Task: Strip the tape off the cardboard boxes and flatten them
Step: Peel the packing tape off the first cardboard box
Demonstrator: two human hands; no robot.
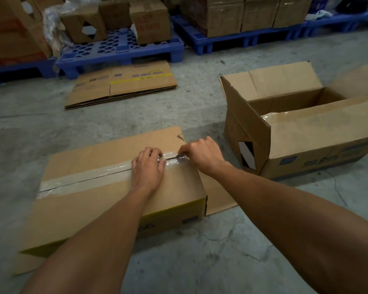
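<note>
A closed cardboard box (89, 166) lies on the concrete floor in front of me, a strip of clear tape (83, 179) running along its top seam. My left hand (148, 168) presses flat on the box top over the tape, fingers spread. My right hand (202, 153) is closed at the right end of the seam, pinching a small dark object against the crinkled tape; what the object is I cannot tell. An open box (306, 145) with raised flaps stands to the right.
A flattened stack of cardboard (123, 85) lies on the floor ahead. Blue plastic pallets (119, 49) carrying more boxes line the back. A loose cardboard flap (217, 194) sticks out under the right side of the near box.
</note>
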